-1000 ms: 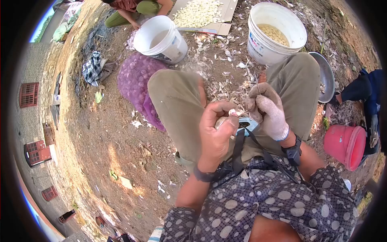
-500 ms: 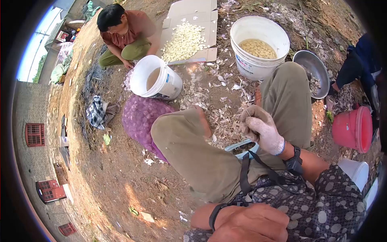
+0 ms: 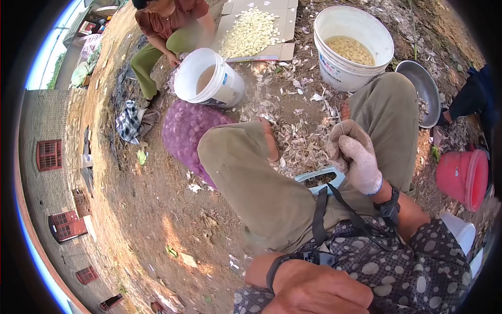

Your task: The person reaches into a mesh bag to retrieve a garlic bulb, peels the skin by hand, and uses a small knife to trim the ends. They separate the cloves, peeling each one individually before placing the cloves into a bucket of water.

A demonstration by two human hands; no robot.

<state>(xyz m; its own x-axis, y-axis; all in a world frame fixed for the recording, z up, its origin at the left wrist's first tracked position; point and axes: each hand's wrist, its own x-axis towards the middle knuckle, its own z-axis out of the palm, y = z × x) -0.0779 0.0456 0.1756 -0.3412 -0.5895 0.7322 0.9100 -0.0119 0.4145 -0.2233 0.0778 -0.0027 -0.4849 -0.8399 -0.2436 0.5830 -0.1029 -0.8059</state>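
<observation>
I observe a dark, pale-dotted shirt (image 3: 381, 268), khaki trousers (image 3: 256, 196), black strapped wrist modules (image 3: 388, 211), and a soiled, blue-edged white glove (image 3: 363, 168) on the right hand (image 3: 356, 158).

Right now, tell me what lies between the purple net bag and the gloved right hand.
The head view shows the bent left leg nearest the bag, then scattered pale peelings toward the right hand.

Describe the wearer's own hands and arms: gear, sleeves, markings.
Left hand: bare, black strap at the wrist. Right hand: pale fabric glove, fingers stained brown-grey, cuff edged blue; black boxy device strapped to the wrist. Sleeves: dark, with light grey dots of mixed sizes, ending short of the wrists.
</observation>
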